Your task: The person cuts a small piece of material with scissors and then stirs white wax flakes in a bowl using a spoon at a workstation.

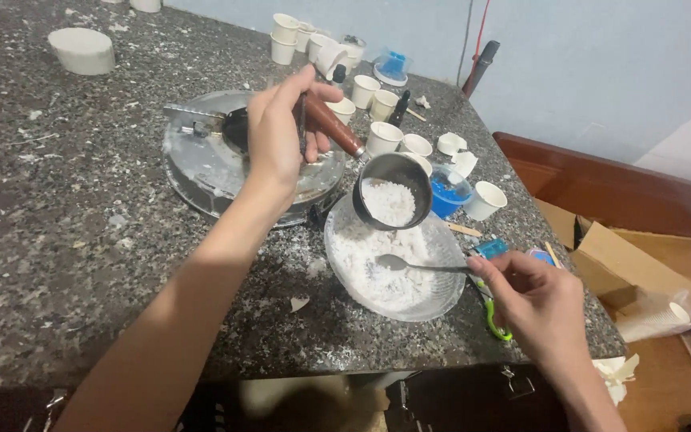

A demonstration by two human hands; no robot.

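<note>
My left hand (pixel 277 132) grips the brown wooden handle of a small metal pot (pixel 393 192), tilted above a clear glass bowl (pixel 441 300). White flakes fill both the pot and the bowl. My right hand (pixel 533 300) holds a metal spoon (pixel 409 264) by its handle, its bowl resting over the flakes in the glass bowl.
A round metal hotplate (pixel 201 172) sits behind my left hand. Several small white cups (pixel 384 138) stand at the back right with a blue-filled clear cup (pixel 451 196). A white round block (pixel 81 50) lies far left. The speckled stone counter (pixel 65 240) ends at the right beside cardboard boxes (pixel 641 256).
</note>
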